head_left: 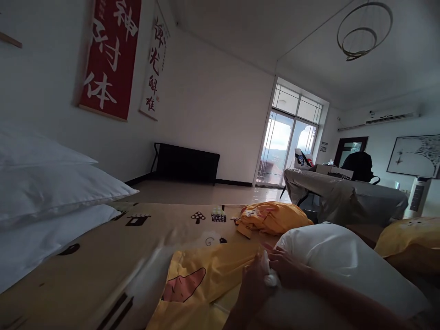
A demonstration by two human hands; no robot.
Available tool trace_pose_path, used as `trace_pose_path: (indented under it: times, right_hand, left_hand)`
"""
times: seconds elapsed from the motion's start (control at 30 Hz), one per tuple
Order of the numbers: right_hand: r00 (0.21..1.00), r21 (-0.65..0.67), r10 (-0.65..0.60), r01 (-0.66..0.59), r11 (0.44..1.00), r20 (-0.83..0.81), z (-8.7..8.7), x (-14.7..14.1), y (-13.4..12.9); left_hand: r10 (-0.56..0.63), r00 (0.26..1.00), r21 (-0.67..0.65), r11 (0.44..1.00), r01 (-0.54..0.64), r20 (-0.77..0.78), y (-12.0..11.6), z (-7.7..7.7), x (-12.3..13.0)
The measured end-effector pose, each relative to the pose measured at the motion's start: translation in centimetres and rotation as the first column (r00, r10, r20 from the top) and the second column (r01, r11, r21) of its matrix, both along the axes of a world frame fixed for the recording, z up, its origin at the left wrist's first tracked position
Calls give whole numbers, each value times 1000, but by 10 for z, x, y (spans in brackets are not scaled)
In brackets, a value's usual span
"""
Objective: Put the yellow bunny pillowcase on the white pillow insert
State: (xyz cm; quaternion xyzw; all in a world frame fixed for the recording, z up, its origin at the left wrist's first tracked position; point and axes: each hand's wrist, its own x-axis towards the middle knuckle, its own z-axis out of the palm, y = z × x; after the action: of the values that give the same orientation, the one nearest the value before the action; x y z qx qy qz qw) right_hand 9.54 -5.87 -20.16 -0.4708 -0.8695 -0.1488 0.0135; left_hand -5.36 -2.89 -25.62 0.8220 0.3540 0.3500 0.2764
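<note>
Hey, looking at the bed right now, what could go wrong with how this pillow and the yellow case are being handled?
Both hands, left hand and right hand, pinch only one corner of the white pillow, so it might slip free. The yellow pillowcase lies bunched beneath and could snag or twist. The view is tilted and dim, so the grip itself is hard to judge.

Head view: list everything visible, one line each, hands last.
white pillow: one, white, under the hands on the bed
yellow pillowcase: one, yellow with pink print, flat beside the hands
yellow bundles: two, yellow, behind the white pillow and at the right edge
stacked pillows: three, white, left
bed sheet: one, tan with dark prints
red banner: one, red, left wall
white scroll: one, beside the banner
bench: one, black, far wall
ring lamp: one, ceiling
left hand: pinching the pillow's corner
right hand: gripping the same corner
</note>
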Motion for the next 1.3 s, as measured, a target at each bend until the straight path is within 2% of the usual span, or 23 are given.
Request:
trace_pose_path:
  times: [0.1,0.23,0.3,0.37,0.43,0.5,0.57,0.67,0.77,0.87,1.0,1.07,1.13,1.3]
  right_hand:
    - [997,-15,-61,62,998,41,15,-1,-7]
    - [998,-161,-62,60,985,-4,32,14,-28]
    - [996,-223,-93,94,970,17,28,27,-41]
    - [984,-223,-165,177,959,69,18,39,-50]
    - [967,-180,-235,249,952,97,10,46,-50]
    - [954,-148,-280,293,945,105,7,48,-38]
    - [952,-170,-282,299,939,115,7,48,-19]
    - [981,-217,-176,189,958,80,6,47,12]
    - [994,-187,-106,102,977,-8,-4,47,28]
    - [989,-144,-121,108,984,-80,-16,48,28]
    - [978,-105,-179,168,980,-107,-19,47,11]
    - [974,-95,-211,204,974,-76,-11,47,1]
    - [969,-84,-246,242,967,-33,3,47,-6]
    - [950,-97,-311,313,945,39,58,49,-16]
  left_hand:
    - [16,997,14,1000,-17,71,0,0,-1]
    - [11,994,-19,1000,-9,108,7,-5,-1]
    - [16,989,-37,999,-11,145,12,-8,1]
    - [27,983,-48,999,-19,180,15,-11,4]
    - [29,979,-42,999,-20,204,16,-12,7]
    - [2,980,-17,1000,1,197,14,-12,9]
    - [-48,988,21,999,45,147,12,-11,11]
    - [-103,994,67,993,100,38,11,-12,12]
    - [-92,991,75,992,100,-97,9,-8,10]
    - [-100,966,48,992,115,-239,3,9,-2]
    - [-248,859,-54,967,251,-448,-10,41,-39]
    - [-228,799,-57,970,237,-556,-19,50,-54]
    - [-190,761,-39,976,212,-620,-27,48,-57]
    - [-255,639,-97,958,271,-726,-42,12,-20]
